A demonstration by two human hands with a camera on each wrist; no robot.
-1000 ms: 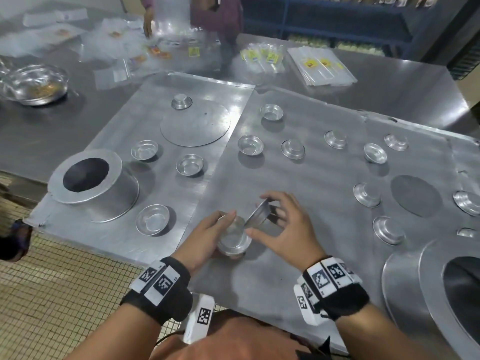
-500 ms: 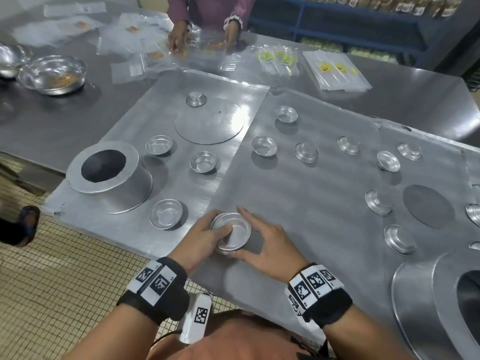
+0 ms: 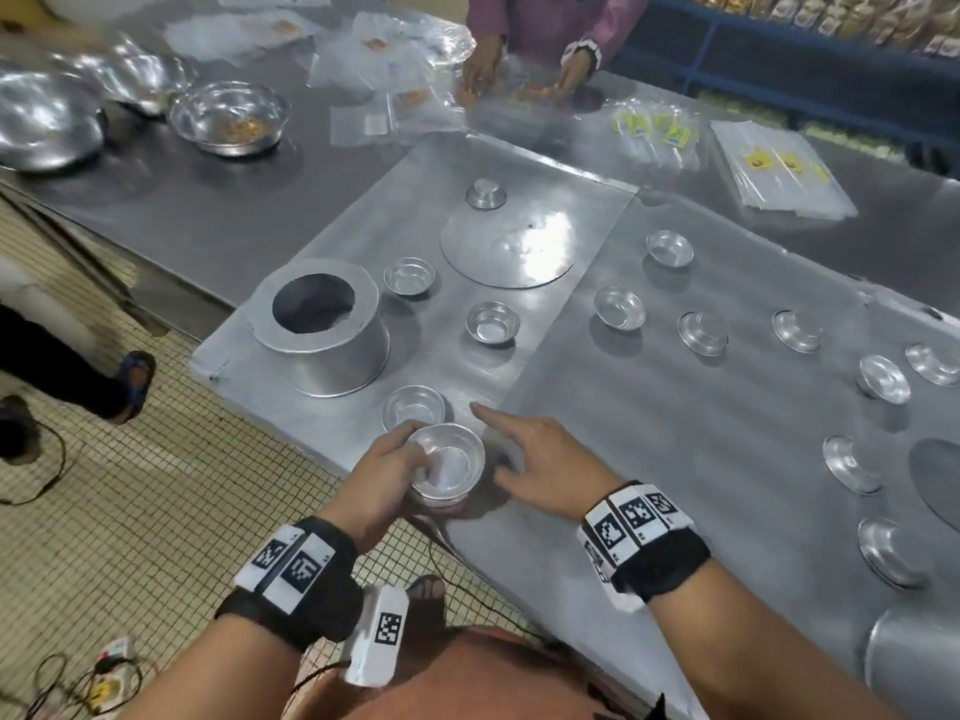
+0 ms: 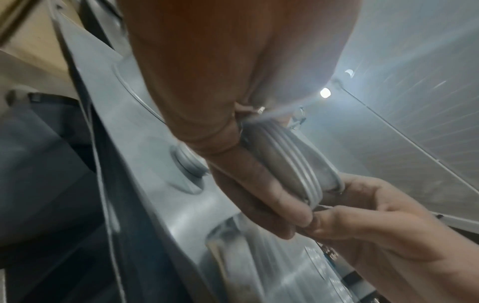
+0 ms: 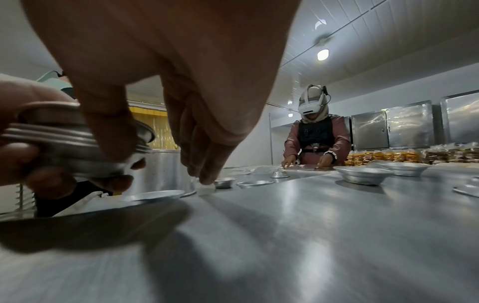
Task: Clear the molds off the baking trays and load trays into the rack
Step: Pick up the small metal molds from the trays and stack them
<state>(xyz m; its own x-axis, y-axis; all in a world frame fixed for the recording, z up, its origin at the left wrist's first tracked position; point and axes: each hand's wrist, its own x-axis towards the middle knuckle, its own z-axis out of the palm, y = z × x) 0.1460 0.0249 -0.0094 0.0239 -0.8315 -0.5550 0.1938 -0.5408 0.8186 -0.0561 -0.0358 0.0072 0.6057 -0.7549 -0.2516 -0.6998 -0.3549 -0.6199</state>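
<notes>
L hand (image 3: 387, 472) is curled round a nested stack of small round aluminium tart molds (image 3: 448, 467), held rim-up just over the near edge of the flat grey metal baking tray (image 3: 675, 459); thumb on the near rim, fingers underneath. The L wrist view shows several rims stacked.

R hand (image 3: 540, 459) holds nothing, fingers straight & spread, index pointing to abt 11 o'clock. The next loose shallow aluminium mold (image 3: 414, 407) sits upright on the tray at abt 11 o'clock from the stack, just beside it, and at abt 10 o'clock from the R index tip, near but apart. A round cup has no long axis, so approach angle matters little. The R hand is the free one and prob the one to take it; the L hand is closer but full.

Behind that mold, touching or nearly so, stands the tall aluminium ring mold with a round hole on top (image 3: 322, 330).

Hard to tell: exact mold count in the stack, and whether the R thumb touches the stack (R wrist view suggests it may). Rack not in view. Far-R molds are cut off at the frame edge.
</notes>
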